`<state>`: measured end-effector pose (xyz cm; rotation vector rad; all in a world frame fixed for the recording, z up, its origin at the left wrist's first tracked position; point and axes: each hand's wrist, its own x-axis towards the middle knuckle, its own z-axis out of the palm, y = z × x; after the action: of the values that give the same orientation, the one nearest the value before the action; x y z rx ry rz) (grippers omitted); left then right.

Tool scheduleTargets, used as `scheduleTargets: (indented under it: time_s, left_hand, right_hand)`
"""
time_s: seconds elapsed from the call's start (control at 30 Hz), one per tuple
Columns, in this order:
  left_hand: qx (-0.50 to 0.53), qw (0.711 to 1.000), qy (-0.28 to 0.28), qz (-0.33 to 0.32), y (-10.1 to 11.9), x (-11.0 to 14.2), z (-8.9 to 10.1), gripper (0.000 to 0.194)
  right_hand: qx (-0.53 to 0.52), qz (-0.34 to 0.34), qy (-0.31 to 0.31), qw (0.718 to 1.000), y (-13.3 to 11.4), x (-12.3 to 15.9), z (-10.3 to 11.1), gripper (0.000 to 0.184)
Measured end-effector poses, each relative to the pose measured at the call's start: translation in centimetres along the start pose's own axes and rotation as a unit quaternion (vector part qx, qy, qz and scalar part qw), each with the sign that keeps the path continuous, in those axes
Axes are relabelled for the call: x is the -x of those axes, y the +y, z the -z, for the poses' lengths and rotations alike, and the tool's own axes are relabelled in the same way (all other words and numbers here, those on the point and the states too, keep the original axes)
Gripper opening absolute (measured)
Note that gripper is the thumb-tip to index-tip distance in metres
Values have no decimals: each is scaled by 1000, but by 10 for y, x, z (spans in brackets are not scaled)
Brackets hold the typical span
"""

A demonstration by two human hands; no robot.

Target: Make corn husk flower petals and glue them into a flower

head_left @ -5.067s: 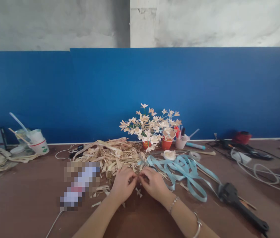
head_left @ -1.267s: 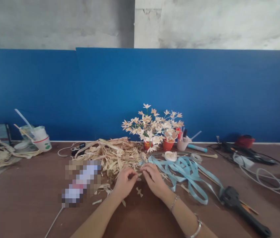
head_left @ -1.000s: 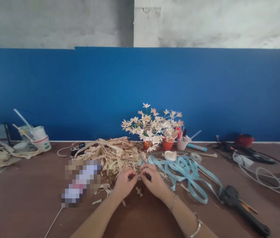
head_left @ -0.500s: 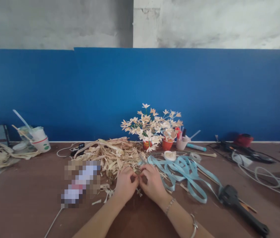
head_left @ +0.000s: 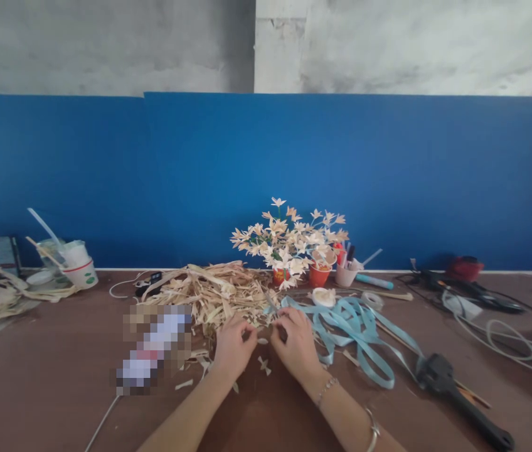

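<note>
My left hand is closed in a pinch, thumb and forefinger tips together. Just off those fingertips is a small pale petal-shaped piece; whether they hold it or it lies on the table, I cannot tell. My right hand is also pinched closed, a short gap to the right; its contents are hidden. A thin grey pointed thing shows above its fingers, unclear. Below the gap lies a bow-shaped pale scrap. Behind my hands is a heap of dry husk strips.
Pale husk flowers stand in red pots at the back. Light-blue ribbon coils to the right, near a black-handled tool. A pixelated object with a cord lies left. White cables are far right.
My hands have parted, left hand moving left and right hand slightly right. The petal-shaped piece and the whole bow-shaped scrap now show between and below them.
</note>
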<state>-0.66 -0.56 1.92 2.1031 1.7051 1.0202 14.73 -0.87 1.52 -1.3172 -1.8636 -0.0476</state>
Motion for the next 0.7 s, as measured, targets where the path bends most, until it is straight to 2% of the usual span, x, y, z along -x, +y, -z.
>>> scheduleTargets:
  time_s: [0.1, 0.2, 0.43, 0.7]
  left_hand:
    - [-1, 1000, -9, -28, -2, 0, 1, 12]
    - [-4, 999, -15, -46, 0, 1, 0, 9]
    - [-12, 1000, -1, -21, 7, 5, -5, 13]
    - [-48, 999, 6, -1, 4, 5, -5, 12]
  right_hand:
    - [-38, 39, -42, 998, 4, 0, -2, 18]
    - [-45, 58, -61, 995, 2, 1, -3, 11]
    - [-24, 68, -38, 997, -6, 3, -3, 11]
    - [17, 25, -23, 999, -7, 6, -7, 12]
